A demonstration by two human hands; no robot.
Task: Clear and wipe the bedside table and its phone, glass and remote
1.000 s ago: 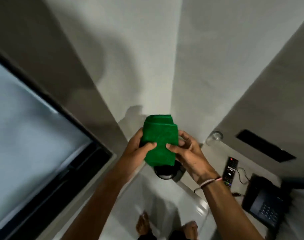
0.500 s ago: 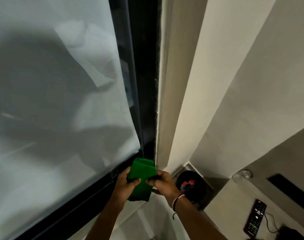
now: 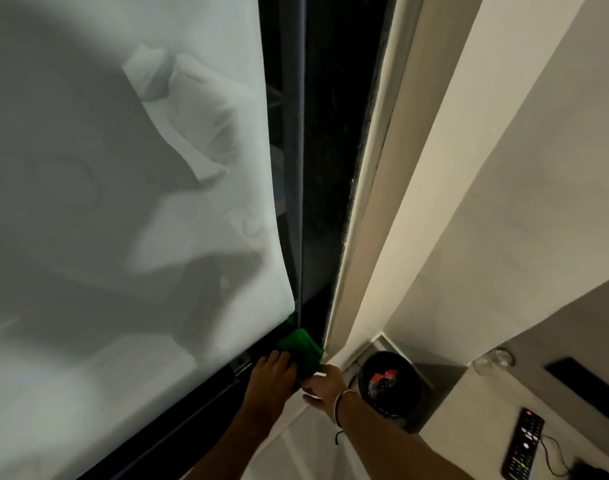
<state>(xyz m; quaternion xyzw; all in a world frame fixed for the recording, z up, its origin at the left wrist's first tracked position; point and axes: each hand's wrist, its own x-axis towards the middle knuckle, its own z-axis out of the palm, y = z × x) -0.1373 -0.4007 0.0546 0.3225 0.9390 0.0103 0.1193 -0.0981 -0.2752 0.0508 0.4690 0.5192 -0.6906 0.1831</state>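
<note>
Currently both hands, left (image 3: 273, 370) and right (image 3: 322, 382), clasp a folded green cloth (image 3: 301, 349), well left of the remote (image 3: 523, 441). Wiping hasn't begun; next, probably, cloth to surface (image 3: 483, 420).

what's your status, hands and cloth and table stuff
Left hand and right hand both gripping the folded green cloth. Remote and glass on bedside table, untouched. Black bin beside the table, not blocking.
</note>
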